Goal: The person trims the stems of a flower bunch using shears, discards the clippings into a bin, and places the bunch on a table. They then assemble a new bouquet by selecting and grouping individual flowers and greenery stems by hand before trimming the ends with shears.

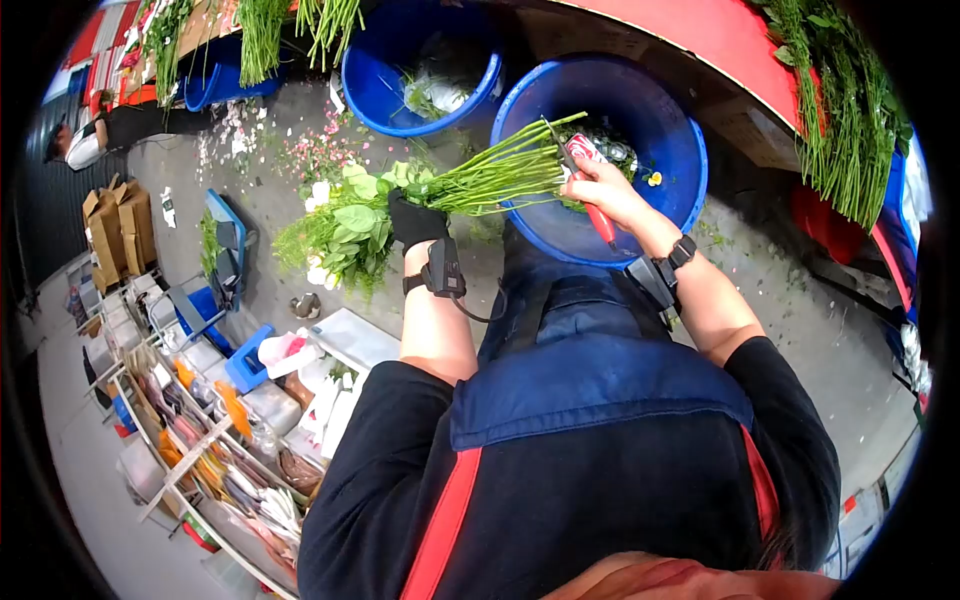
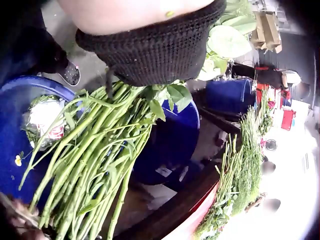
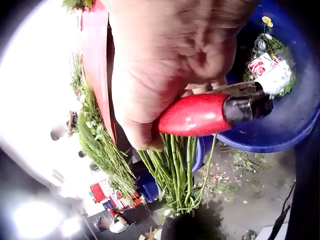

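Right hand (image 1: 612, 198) gripping red clippers (image 1: 601, 222), I have the blades at the free ends of the stems (image 1: 495, 180), whose long axis runs rightward from my gloved left hand (image 1: 416, 220), which grips them, over the blue tub (image 1: 668, 112).

The stems (image 1: 485, 182) extend over the near bucket (image 1: 675, 140), with a second bucket (image 1: 372, 75) standing left of that one.

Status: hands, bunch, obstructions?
Black-gloved left hand grips long green-stemmed bunch. Bare right hand holds red-handled metal shears near stem ends. No obstruction seen.
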Motion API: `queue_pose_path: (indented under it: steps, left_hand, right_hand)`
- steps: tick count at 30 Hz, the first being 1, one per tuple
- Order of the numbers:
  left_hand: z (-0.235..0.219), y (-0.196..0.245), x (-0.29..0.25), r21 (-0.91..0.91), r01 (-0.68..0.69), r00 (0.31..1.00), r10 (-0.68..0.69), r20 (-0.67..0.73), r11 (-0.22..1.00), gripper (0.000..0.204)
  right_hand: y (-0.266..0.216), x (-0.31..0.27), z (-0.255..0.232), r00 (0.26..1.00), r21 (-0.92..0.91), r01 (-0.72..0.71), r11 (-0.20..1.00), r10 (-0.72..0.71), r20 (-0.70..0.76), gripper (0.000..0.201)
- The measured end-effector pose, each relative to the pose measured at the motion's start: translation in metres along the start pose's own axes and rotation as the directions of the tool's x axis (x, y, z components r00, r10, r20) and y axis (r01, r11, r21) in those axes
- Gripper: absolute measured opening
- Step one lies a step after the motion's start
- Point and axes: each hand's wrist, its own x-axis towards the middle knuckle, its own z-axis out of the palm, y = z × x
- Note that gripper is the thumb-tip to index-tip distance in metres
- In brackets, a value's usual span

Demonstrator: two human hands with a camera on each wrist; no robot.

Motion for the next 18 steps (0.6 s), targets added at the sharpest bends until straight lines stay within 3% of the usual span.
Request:
queue_pose_path:
  steps: [1,2,3,4,5,7,8,9,10,11,12,13,14,15,16,17,18]
  left_hand:
    - [0.001,-0.001,0.003,0.004,-0.009,1.000,0.009,0.028,1.000,0.032]
    - [-0.014,-0.007,0.018,0.431,-0.231,0.973,0.217,0.083,0.872,0.025]
    - [-0.008,0.002,0.018,0.202,-0.196,0.977,0.173,0.127,0.960,0.022]
    - [-0.001,0.011,0.016,-0.033,-0.124,0.977,0.128,0.171,0.992,0.021]
    - [0.006,0.014,0.013,0.038,-0.205,0.966,0.196,0.169,0.978,0.027]
    - [0.045,0.039,-0.033,0.497,-0.449,0.886,0.441,0.141,0.742,0.039]
    - [0.060,0.050,-0.048,0.562,-0.479,0.857,0.496,0.136,0.674,0.046]
    - [0.066,0.062,-0.047,0.474,-0.511,0.854,0.488,0.182,0.717,0.046]
    - [0.072,0.073,-0.044,0.381,-0.529,0.849,0.478,0.227,0.758,0.046]
    - [0.081,0.086,-0.040,0.154,-0.424,0.869,0.353,0.347,0.892,0.046]
    - [0.125,0.098,-0.066,0.138,-0.379,0.915,0.349,0.201,0.915,0.045]
    - [0.144,0.106,-0.071,0.075,-0.323,0.933,0.304,0.191,0.944,0.043]
    - [0.162,0.114,-0.076,0.010,-0.265,0.949,0.259,0.181,0.964,0.041]
    - [0.155,0.117,-0.051,-0.087,-0.183,0.926,0.202,0.319,0.979,0.039]
    - [0.168,0.117,-0.042,-0.004,-0.346,0.882,0.326,0.339,0.938,0.035]
    - [0.187,0.118,-0.032,0.029,-0.338,0.862,0.297,0.410,0.941,0.036]
    - [0.204,0.120,-0.025,0.063,-0.331,0.838,0.262,0.478,0.942,0.036]
  right_hand:
    - [-0.008,0.002,-0.003,0.999,-0.021,-0.021,1.000,0.022,0.033,0.032]
    - [-0.017,-0.004,-0.004,0.990,0.037,-0.140,0.989,0.141,-0.026,0.024]
    - [-0.022,-0.006,-0.007,0.991,0.003,-0.130,0.992,0.130,-0.022,0.025]
    - [-0.019,-0.003,-0.014,0.998,-0.172,-0.036,0.984,0.025,-0.066,0.027]
    - [-0.015,0.002,-0.021,0.992,-0.345,0.051,0.937,-0.088,-0.092,0.029]
    - [-0.053,0.014,-0.034,0.960,-0.355,0.115,0.928,-0.196,-0.200,0.036]
    - [-0.084,0.023,-0.049,0.922,-0.715,0.074,0.695,-0.321,-0.217,0.043]
    - [-0.104,0.035,-0.059,0.886,-0.761,0.003,0.649,-0.355,-0.299,0.058]
    - [-0.118,0.053,-0.072,0.801,-0.848,0.010,0.529,-0.512,-0.310,0.063]
    - [-0.130,0.073,-0.087,0.697,-0.918,-0.024,0.396,-0.652,-0.300,0.067]
    - [-0.144,0.091,-0.102,0.700,-0.909,-0.085,0.407,-0.625,-0.346,0.071]
    - [-0.155,0.109,-0.114,0.704,-0.896,-0.145,0.419,-0.593,-0.391,0.074]
    - [-0.154,0.133,-0.125,0.645,-0.902,-0.172,0.396,-0.647,-0.407,0.079]
    - [-0.146,0.153,-0.132,0.654,-0.900,-0.178,0.398,-0.636,-0.410,0.081]
    - [-0.146,0.164,-0.138,0.681,-0.912,-0.176,0.371,-0.623,-0.385,0.080]
    - [-0.147,0.176,-0.146,0.710,-0.922,-0.173,0.346,-0.605,-0.360,0.079]
    - [-0.149,0.177,-0.143,0.693,-0.919,-0.141,0.369,-0.626,-0.358,0.074]
